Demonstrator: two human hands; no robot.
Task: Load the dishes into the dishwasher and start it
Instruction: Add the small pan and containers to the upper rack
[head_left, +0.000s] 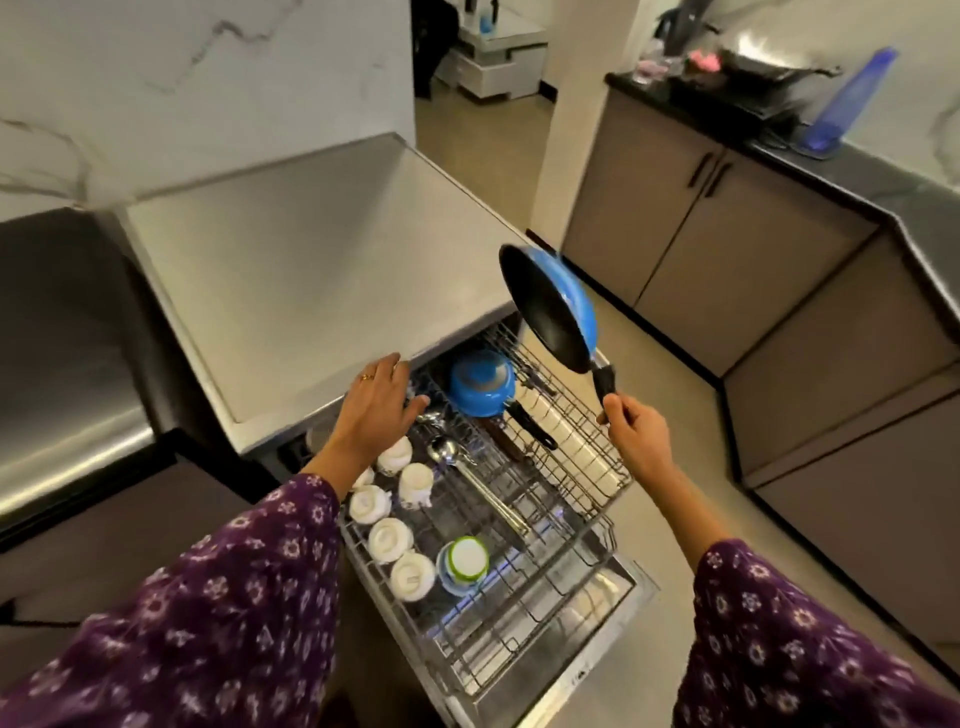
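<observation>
From the head camera, looking down, my right hand (636, 434) is closed around the black handle of a blue frying pan (550, 306), fingers pinched at the handle's end. The pan is tilted up on edge in the air, its dark inside facing left, above the far right corner of the upper rack (582, 421) of the open dishwasher (597, 670). It touches nothing but my hand.

My left hand (376, 405) is open, fingers spread, palm down over the back left part of that rack, just at the edge of the grey countertop (311, 270). I cannot tell whether it rests on the rack or hovers above it. It holds nothing.

In the upper rack, a blue saucepan (480, 384) sits upside down near the back, its black handle pointing toward me and to the right. A steel ladle (470, 467) lies along the rack in front of it. White cups (387, 538) stand upside down in a row down the left side, and a clear container with a green-rimmed lid (464, 564) lies beside the nearest cups. White plates (571, 441) stand on edge in the lower rack at right, under the pan. Both my sleeves are purple with a pale flower print.
</observation>
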